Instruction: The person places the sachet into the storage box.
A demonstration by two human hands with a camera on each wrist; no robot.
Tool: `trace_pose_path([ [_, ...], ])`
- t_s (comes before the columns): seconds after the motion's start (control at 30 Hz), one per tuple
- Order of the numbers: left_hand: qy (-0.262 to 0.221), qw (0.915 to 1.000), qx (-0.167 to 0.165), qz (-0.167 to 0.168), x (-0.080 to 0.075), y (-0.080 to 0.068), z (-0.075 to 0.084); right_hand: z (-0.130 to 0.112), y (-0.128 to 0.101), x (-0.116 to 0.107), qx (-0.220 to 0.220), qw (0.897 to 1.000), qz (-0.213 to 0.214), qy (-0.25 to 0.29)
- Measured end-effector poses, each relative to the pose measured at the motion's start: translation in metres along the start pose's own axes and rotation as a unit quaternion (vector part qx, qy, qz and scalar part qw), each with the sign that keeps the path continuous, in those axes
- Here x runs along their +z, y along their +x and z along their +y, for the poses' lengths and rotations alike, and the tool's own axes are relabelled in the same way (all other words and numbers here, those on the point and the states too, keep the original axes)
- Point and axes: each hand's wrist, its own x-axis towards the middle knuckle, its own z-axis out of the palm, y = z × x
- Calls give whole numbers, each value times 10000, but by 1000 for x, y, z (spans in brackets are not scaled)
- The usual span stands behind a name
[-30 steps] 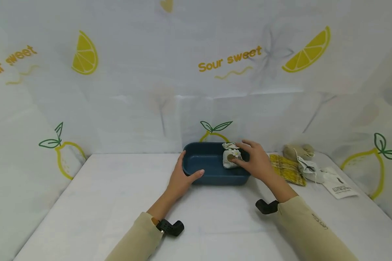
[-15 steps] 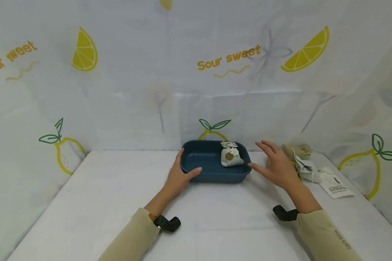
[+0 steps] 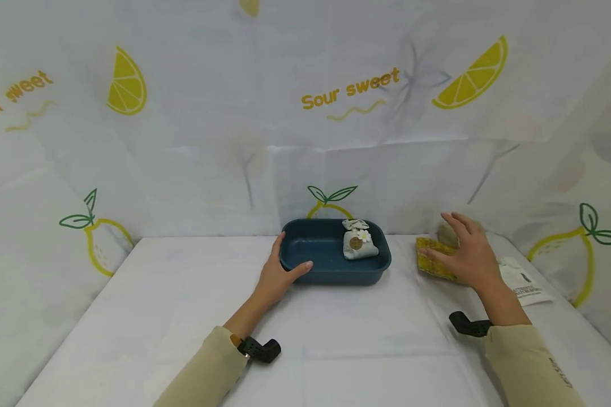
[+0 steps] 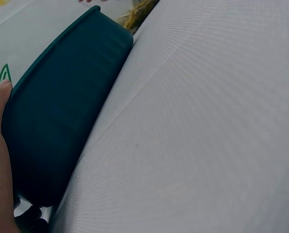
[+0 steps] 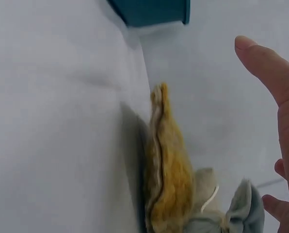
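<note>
My left hand [image 3: 276,277] grips the left end of a dark blue rectangular basin [image 3: 331,277], thumb at its front rim and fingers along the left side. Inside the basin, toward the right, sits a small pale drawstring pouch [image 3: 360,249] with a white flower and a brown round patch. My right hand [image 3: 470,254] is over the pile at the right with fingers spread, holding nothing. Just below it lies a yellow patterned pouch [image 3: 427,249], seen edge-on in the right wrist view. A grey-blue drawstring pouch [image 5: 246,208] is near its fingers; the head view hides it behind the hand.
A beige pouch [image 3: 446,233] sits behind the yellow one. To the right lies a flat white printed bag [image 3: 526,285]. A white cloth [image 3: 209,316] covers the table, and a lemon-print backdrop [image 3: 209,113] rises close behind the basin.
The right hand has drawn away from the pale pouch, leaving it in the basin, and moved right over the pile. The left hand stays at the basin's left end.
</note>
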Motion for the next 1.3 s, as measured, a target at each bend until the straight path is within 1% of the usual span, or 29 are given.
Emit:
trace_pose_path([
  [0.17,-8,10000,10,34,1,0,-2,28,-7,-2,349,9993,121,-110],
  [0.27,12,10000,44,43,0,0,-1,43,-13,1,658,9976,200,19],
  [0.33,26,10000,45,44,-1,0,-1,50,-16,3,874,9958,182,183],
  [0.5,70,10000,10,30,-2,0,0,58,-20,8,1275,9904,143,506],
  [0.63,86,10000,7,40,-3,0,2,58,-22,12,1501,9873,130,503],
  [0.77,50,10000,17,33,-3,1,1,59,-25,15,1527,9876,43,365],
  [0.9,8,10000,50,14,-2,1,1,63,-28,16,1457,9892,-84,116],
  [1.07,-23,10000,64,-1,-1,1,1,68,-31,19,1704,9853,-149,18],
  [1.17,-48,10000,81,0,0,1,1,69,-31,20,1808,9834,-122,9],
  [1.3,-47,10000,87,-2,0,1,1,71,-29,22,1731,9849,40,-24],
])
